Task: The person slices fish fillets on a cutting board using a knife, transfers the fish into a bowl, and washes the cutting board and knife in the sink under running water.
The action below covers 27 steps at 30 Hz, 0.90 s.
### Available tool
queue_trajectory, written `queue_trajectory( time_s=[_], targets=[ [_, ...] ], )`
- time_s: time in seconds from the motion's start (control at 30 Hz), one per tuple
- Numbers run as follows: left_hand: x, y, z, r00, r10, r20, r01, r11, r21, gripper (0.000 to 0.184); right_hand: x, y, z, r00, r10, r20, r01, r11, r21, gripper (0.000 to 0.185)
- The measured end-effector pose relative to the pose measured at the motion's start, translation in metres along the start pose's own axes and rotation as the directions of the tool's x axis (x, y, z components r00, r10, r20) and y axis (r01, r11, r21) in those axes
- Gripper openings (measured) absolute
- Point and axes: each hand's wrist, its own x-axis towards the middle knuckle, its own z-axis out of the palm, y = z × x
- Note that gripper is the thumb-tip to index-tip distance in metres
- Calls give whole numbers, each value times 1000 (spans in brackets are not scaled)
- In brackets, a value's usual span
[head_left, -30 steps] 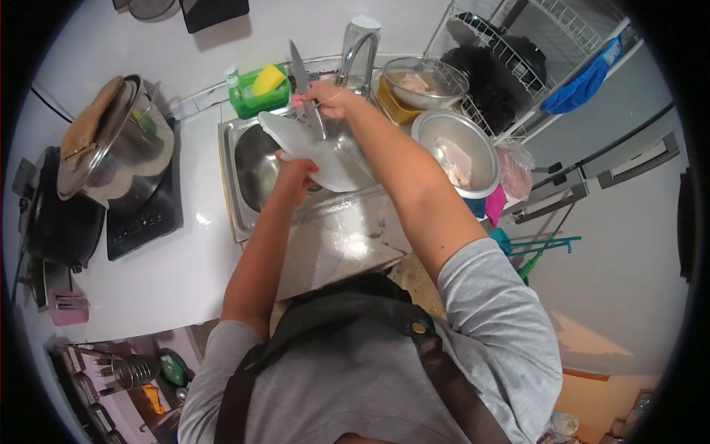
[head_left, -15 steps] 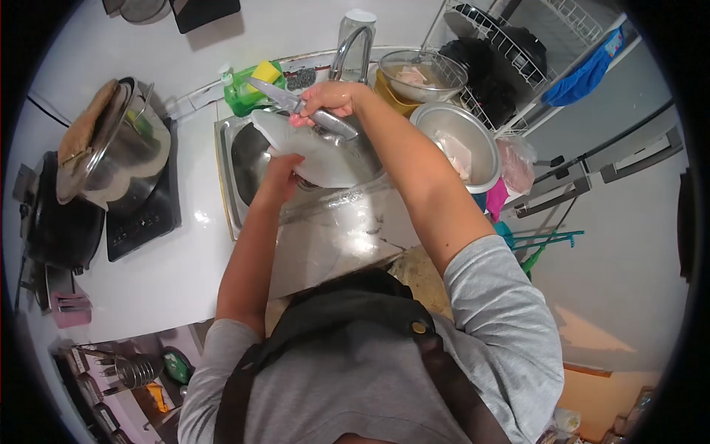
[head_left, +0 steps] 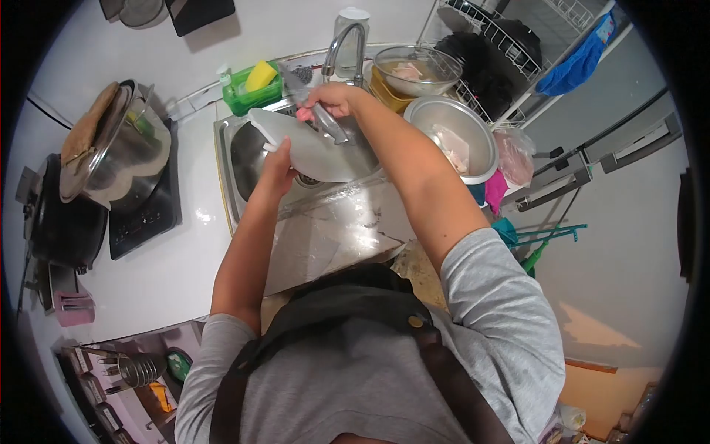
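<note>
A white cutting board [head_left: 318, 159] is tilted over the steel sink [head_left: 238, 159]. My left hand [head_left: 277, 164] grips its near left edge, thumb on the upper face. Above the board, my right hand [head_left: 333, 100] is closed around a knife [head_left: 330, 124] where blade and handle meet. The grey handle points down toward the board, and the blurred blade points up and left. Something small and pink [head_left: 304, 114] shows at my right fingertips; I cannot tell what it is. Behind the hands rises the curved faucet [head_left: 345, 46].
A green caddy [head_left: 255, 98] with a yellow sponge [head_left: 261, 75] stands behind the sink. To the right are a metal bowl [head_left: 484, 140] holding pale meat and a strainer [head_left: 446, 68]. A pot [head_left: 137, 159] sits on the induction cooker [head_left: 146, 226] at left.
The knife has turned steeper in my right hand, its blade swinging upward and its handle dropping. My left thumb has come up onto the board's face, and the board has shifted slightly.
</note>
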Motion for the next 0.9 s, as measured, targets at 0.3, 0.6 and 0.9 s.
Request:
queue_trajectory(
  time_s=[0.3,0.6,0.9],
  targets=[
    [5,-4,-5,999,20,27,-22,997,70,44,-37,0,-5,938,296,178,-191,875,-446,29],
    [4,-4,-5,999,39,13,-40,998,53,49,-32,-3,8,952,-14,307,73,980,-183,29],
    [-1,-5,-5,997,62,43,-63,998,31,49,-37,37,14,972,132,197,-69,952,-298,16]
  ],
)
